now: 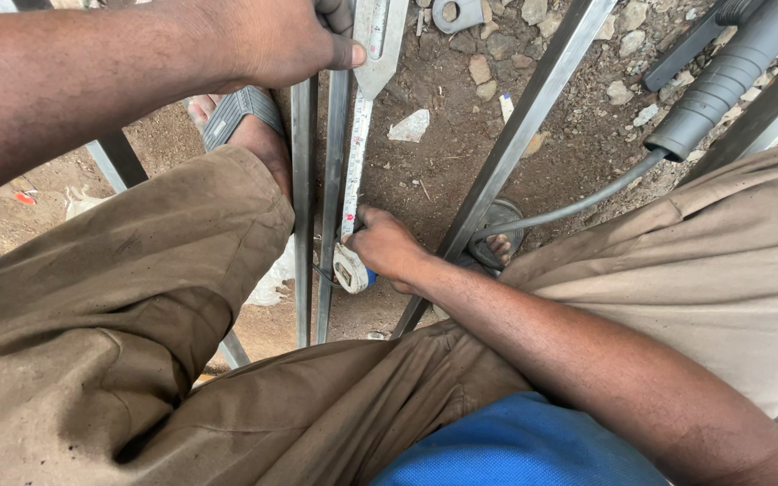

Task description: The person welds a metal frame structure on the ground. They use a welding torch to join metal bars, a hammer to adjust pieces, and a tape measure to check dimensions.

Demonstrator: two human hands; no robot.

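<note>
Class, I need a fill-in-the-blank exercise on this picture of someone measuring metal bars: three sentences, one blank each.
1. The right hand holds the case of a ____ measure.
2. The left hand presses the tape down onto two parallel ____ bars.
3. The ground under the bars is bare dirt scattered with small ____.

Missing words: tape; metal; stones

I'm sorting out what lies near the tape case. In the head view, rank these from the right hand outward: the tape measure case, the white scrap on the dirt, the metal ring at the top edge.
1. Tape measure case: in the right hand itself.
2. White scrap: on the dirt, farther up the frame.
3. Metal ring: farthest, at the top edge near the left hand.
</note>
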